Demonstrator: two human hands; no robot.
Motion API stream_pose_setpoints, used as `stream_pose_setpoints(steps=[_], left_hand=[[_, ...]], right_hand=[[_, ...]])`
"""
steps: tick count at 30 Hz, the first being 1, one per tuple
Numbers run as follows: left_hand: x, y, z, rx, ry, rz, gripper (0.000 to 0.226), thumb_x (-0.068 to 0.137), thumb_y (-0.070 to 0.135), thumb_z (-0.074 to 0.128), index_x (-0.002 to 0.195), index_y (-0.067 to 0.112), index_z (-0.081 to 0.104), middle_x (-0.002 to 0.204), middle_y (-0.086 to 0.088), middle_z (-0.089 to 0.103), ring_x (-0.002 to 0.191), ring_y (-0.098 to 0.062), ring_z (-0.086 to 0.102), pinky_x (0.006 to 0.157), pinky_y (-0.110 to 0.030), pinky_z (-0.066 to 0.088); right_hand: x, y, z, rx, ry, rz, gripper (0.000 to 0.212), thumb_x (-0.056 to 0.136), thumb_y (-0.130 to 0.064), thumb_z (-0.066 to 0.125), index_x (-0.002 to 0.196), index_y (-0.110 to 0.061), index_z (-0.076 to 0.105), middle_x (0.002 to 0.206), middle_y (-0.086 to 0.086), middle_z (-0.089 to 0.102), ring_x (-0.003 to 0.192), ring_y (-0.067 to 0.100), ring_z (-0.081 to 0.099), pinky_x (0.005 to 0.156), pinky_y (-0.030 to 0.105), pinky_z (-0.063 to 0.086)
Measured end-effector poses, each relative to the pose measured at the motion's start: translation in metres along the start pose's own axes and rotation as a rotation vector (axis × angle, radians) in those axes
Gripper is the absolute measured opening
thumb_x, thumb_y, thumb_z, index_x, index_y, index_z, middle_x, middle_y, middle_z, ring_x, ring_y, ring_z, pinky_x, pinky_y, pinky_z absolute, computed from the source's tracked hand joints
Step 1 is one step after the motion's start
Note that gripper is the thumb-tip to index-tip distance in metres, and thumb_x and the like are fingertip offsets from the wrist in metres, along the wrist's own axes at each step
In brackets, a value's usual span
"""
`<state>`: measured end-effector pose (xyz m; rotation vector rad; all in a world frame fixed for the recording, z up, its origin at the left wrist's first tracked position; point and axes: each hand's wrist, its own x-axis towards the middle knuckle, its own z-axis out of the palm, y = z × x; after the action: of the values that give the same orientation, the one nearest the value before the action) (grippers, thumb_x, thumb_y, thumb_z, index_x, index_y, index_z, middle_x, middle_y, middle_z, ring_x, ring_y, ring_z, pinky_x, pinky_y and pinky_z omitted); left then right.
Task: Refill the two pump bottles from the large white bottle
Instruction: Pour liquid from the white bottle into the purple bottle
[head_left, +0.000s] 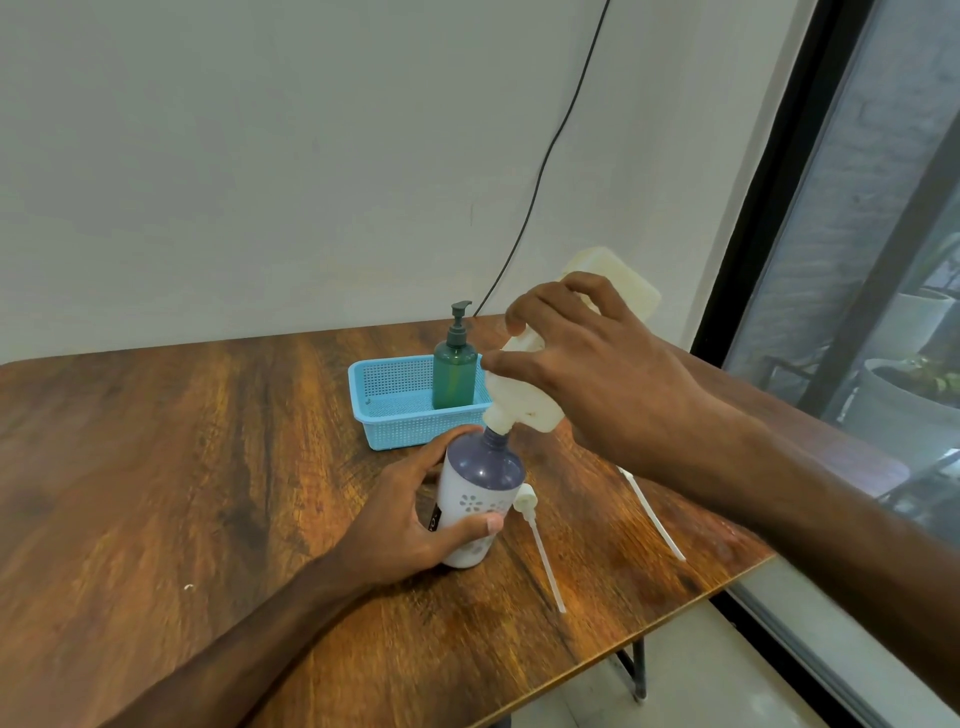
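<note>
My right hand (597, 364) grips the large white bottle (524, 400), tipped steeply with its base up and its mouth set on the open neck of the purple-topped white pump bottle (478, 493). My left hand (410, 525) holds that bottle upright on the table, fingers curled round its body. Its white pump head (525, 500) with a long tube lies on the table just right of it. A second white pump tube (654, 514) lies further right, partly hidden under my right forearm. The green pump bottle (454, 364), pump fitted, stands in the blue basket (384, 400).
The wooden table (182, 467) has its right edge close to the pump tubes. A black cable (545, 171) runs down the wall behind the basket. A window with a dark frame (769, 218) fills the right side, plant pots beyond it.
</note>
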<state>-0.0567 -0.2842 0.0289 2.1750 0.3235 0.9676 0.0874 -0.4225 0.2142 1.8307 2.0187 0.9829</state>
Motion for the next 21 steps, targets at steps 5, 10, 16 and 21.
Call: stream_pose_setpoints(steps=[5, 10, 16, 21], left_hand=[[0.0002, -0.0007, 0.0007, 0.011, 0.001, -0.002, 0.077, 0.081, 0.038, 0.089, 0.145, 0.045, 0.047, 0.136, 0.032, 0.065, 0.128, 0.002, 0.063, 0.102, -0.014, 0.05], [-0.0001, 0.0031, 0.0007, 0.009, 0.014, 0.009, 0.072, 0.08, 0.049, 0.084, 0.141, 0.057, 0.048, 0.134, 0.036, 0.063, 0.126, 0.007, 0.062, 0.1, -0.009, 0.049], [0.0011, 0.0058, 0.0003, 0.001, 0.016, 0.021, 0.074, 0.08, 0.05, 0.084, 0.138, 0.071, 0.044, 0.134, 0.035, 0.064, 0.126, 0.005, 0.063, 0.099, -0.011, 0.051], [0.0005, 0.0049, 0.0005, 0.007, 0.012, 0.02, 0.074, 0.079, 0.052, 0.083, 0.137, 0.073, 0.043, 0.133, 0.037, 0.064, 0.125, 0.007, 0.062, 0.099, -0.01, 0.05]], right_hand=[[0.0011, -0.0002, -0.0025, -0.008, -0.018, -0.014, 0.078, 0.089, -0.027, 0.075, 0.153, -0.035, 0.031, 0.161, 0.01, 0.025, 0.152, 0.033, 0.016, 0.123, 0.05, 0.006], [0.0026, -0.0005, -0.0027, -0.011, -0.018, -0.026, 0.076, 0.09, -0.026, 0.073, 0.153, -0.034, 0.032, 0.161, 0.011, 0.025, 0.152, 0.033, 0.016, 0.123, 0.049, 0.006], [0.0034, -0.0002, -0.0032, -0.012, -0.006, -0.031, 0.074, 0.089, -0.022, 0.073, 0.152, -0.034, 0.035, 0.16, 0.011, 0.027, 0.151, 0.032, 0.018, 0.122, 0.048, 0.007], [0.0036, -0.0008, -0.0025, -0.014, -0.009, -0.026, 0.075, 0.088, -0.023, 0.074, 0.152, -0.035, 0.035, 0.16, 0.012, 0.027, 0.151, 0.033, 0.018, 0.123, 0.05, 0.009]])
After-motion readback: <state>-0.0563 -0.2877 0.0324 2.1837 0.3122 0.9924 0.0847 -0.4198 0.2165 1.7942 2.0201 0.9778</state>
